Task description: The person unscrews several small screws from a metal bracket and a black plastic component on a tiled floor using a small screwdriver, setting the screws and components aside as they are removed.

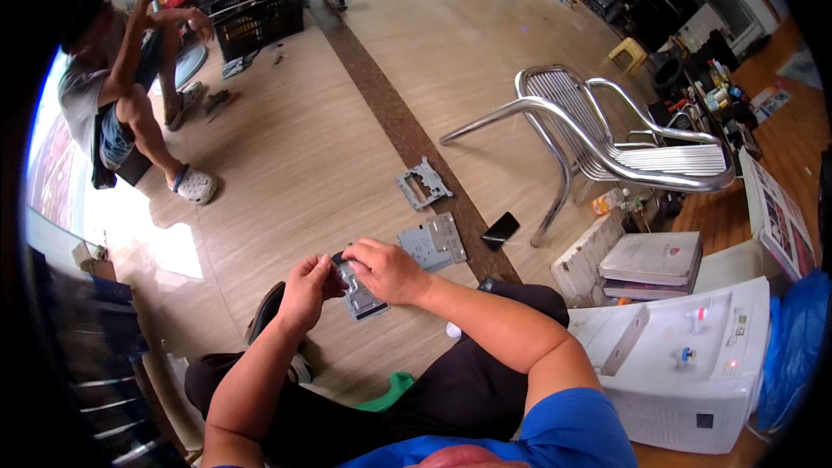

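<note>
The grey panel [364, 302] is found between and below the two hands, with the left hand [305, 295] pinched narrow at its upper left side and the right hand [386, 273] bent over its upper right; whether it is firmly gripped cannot be told. Beyond, a grey plate [423, 247] and a grey frame [433, 180] are laid on the floor [286, 165].

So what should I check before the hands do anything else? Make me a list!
1. Both hands at the nearest grey plate: ok, left hand and right hand.
2. Left hand pinching a small piece: cannot tell, too small.
3. Second plate within view on the floor: ok.
4. Grey frame lying on the floor: ok.
5. Phone put away: not ok, it's near the second plate.
6. Other person away from these parts: ok.
</note>
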{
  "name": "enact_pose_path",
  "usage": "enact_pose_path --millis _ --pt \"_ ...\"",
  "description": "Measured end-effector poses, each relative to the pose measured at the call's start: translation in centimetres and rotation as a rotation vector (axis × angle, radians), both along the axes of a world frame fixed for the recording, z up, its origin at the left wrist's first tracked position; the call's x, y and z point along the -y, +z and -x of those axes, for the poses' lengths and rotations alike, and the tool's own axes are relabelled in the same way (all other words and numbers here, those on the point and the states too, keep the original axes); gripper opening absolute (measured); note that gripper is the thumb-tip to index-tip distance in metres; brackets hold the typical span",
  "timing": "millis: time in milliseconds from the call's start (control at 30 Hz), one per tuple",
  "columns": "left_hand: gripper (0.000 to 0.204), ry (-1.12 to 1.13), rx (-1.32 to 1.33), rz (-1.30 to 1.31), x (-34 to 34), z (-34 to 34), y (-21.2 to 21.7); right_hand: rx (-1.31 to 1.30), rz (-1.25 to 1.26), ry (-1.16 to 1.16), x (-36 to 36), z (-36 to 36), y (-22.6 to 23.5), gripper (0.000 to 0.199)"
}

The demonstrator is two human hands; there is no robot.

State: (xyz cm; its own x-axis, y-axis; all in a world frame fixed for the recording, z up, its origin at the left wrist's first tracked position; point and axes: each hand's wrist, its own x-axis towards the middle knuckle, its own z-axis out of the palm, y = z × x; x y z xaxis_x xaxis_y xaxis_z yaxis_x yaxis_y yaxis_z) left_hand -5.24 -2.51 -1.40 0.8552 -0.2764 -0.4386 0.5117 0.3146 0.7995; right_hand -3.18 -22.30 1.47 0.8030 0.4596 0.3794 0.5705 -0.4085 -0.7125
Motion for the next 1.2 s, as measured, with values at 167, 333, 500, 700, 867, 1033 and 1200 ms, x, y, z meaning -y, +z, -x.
enact_pose_path --millis 167,333,500,700,867,1033,1200 --pt "0.028 0.033 -0.038 0.028 0.9 0.4 0.5 0.059 0.086 0.030 -0.3 0.8 -0.1 0.012" --pt "0.028 0.003 -0.025 0.020 0.4 0.8 0.6 0.177 0.155 0.020 -1.3 0.5 0.0 0.011" --pt "0.029 0.026 -0.092 0.018 0.3 0.9 0.6 0.174 0.175 0.062 -1.7 0.4 -0.7 0.010" --pt "0.033 0.001 -0.054 -0.027 0.5 0.8 -0.2 0.040 0.166 0.069 -2.0 0.6 0.0 0.009" --pt "0.034 -0.139 0.146 -0.270 0.6 -0.9 -1.4 0.054 0.214 0.040 -0.8 0.0 -0.5 0.008" --pt "0.036 0.156 0.481 -0.665 -3.9 -2.9 2.8 -0.121 0.282 -0.002 -0.9 -0.4 -1.5 0.012" --pt "0.036 0.234 0.352 -0.416 -7.1 -4.6 7.3 -0.291 0.393 -0.051 -0.1 -0.3 -5.5 0.012"
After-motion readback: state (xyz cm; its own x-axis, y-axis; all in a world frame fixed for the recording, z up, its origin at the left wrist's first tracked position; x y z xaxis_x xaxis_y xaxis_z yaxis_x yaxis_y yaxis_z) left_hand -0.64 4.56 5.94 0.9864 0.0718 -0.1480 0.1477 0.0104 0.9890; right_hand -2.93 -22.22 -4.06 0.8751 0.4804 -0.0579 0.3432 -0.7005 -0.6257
